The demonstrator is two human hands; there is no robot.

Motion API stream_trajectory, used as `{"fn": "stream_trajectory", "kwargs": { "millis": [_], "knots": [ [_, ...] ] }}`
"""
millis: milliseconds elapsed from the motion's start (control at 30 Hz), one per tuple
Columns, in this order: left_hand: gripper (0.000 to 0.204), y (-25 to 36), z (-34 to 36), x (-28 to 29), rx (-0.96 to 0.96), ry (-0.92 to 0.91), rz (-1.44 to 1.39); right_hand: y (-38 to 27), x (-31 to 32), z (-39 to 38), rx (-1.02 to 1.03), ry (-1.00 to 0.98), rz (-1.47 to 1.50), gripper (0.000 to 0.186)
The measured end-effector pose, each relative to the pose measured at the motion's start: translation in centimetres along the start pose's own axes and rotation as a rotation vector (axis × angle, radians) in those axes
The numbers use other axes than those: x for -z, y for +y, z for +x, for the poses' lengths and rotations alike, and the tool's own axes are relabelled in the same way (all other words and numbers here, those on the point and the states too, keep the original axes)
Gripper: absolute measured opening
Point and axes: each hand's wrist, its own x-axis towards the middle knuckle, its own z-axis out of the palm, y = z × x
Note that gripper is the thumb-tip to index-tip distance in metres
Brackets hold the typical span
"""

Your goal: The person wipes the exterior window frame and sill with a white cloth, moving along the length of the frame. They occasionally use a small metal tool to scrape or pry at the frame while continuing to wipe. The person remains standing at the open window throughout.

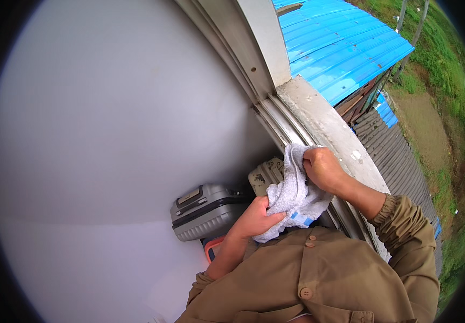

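Note:
A white terry cloth (289,196) with a small blue patch hangs bunched between my two hands, over the inner side of the window track (289,124). My left hand (258,218) grips its lower left edge, thumb laid across the fabric. At the upper right edge my right hand (324,169) is closed on the cloth, its fingers curled in and partly hidden by the folds. Part of the window track lies behind the cloth.
A grey hard-shell suitcase (211,210) stands below on the left, with a worn beige case (265,175) behind it. Along my right runs a concrete sill (335,121). Outside lie a blue metal roof (345,43), a grey corrugated roof (399,156) and grass.

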Motion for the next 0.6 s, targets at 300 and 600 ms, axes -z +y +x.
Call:
{"fn": "stream_trajectory", "kwargs": {
  "millis": [300, 600],
  "knots": [
    [0.034, -1.6, 0.0, 0.9, -0.058, 0.015, 0.025, -0.2, 3.2, -3.1, -0.035, -0.085, -0.192, 0.016],
    [0.036, -1.5, -0.1, 0.1, -0.023, 0.046, 0.004, 0.5, 2.8, -4.7, 0.086, 0.061, 0.002, 0.017]
  ]
}}
